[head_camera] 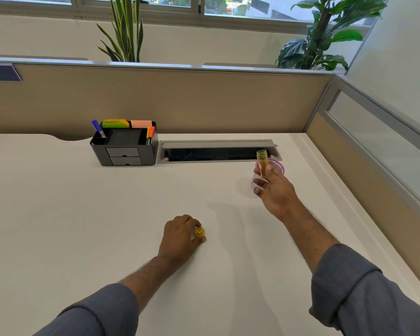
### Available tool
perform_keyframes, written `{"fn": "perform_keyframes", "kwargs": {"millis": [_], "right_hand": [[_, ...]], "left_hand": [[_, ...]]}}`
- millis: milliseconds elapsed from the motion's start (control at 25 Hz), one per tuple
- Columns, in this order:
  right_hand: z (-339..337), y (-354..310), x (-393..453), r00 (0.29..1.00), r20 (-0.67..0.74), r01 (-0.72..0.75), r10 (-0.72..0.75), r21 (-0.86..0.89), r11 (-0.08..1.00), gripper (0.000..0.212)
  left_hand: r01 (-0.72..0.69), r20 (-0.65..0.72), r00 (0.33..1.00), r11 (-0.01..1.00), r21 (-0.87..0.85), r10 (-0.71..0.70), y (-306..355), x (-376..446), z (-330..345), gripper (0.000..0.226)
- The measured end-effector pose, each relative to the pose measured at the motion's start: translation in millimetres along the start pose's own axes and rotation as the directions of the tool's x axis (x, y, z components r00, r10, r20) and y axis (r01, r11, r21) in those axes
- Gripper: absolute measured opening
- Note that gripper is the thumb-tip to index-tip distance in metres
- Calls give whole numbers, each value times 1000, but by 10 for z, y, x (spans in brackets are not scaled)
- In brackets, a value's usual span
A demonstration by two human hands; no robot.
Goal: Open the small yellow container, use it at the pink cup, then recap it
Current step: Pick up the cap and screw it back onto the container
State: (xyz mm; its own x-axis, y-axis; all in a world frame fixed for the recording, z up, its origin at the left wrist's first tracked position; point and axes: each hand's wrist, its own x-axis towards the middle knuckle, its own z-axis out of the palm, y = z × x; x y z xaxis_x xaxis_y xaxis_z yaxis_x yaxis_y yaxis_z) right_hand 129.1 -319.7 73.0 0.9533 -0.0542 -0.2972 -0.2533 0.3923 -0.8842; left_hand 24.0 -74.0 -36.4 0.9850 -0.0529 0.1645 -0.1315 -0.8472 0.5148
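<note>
While the right hand (274, 187) is raised over the white desk (83, 214), it grips the small yellow container (262, 163) upright between thumb and fingers, mouth uncapped and facing up. Directly behind that hand stands the pink cup (278, 166), only its rim and part of its clear wall visible; whether container and cup touch cannot be determined. Left hand (180, 236) rests low on the desk, well apart from the right, fingertips closed around the yellow cap (199, 232). Both forearms show rolled grey sleeves (364, 294). At the rear of the desk sits a black desk organiser (125, 147) holding markers and sticky notes, just beside an open grey cable tray (216, 151). Two potted plants (325, 35) stand beyond the partition.
</note>
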Motion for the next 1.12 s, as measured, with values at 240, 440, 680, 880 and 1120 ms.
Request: {"fn": "perform_keyframes", "kwargs": {"millis": [240, 440, 680, 880, 1120], "right_hand": [[126, 121, -227, 996, 84, -25, 16, 108, 994, 18], [283, 229, -456, 981, 164, 128, -102, -158, 979, 16], [451, 286, -745, 940, 268, 311, -210, -423, 851, 14], [568, 205, -916, 906, 351, 379, -234, -431, 819, 13], [652, 158, -1042, 896, 416, 355, -154, -465, 811, 19]], "left_hand": [[148, -85, 978, 918, -369, -192, 136, 146, -342, 23], [90, -118, 978, 860, -502, -172, 329, 325, -891, 29], [52, -63, 994, 876, -480, -93, 494, 301, -1295, 41], [34, 8, 999, 930, -366, -33, 554, 156, -1360, 53], [22, -95, 993, 883, -468, -75, 592, 14, -1420, 33]]}}
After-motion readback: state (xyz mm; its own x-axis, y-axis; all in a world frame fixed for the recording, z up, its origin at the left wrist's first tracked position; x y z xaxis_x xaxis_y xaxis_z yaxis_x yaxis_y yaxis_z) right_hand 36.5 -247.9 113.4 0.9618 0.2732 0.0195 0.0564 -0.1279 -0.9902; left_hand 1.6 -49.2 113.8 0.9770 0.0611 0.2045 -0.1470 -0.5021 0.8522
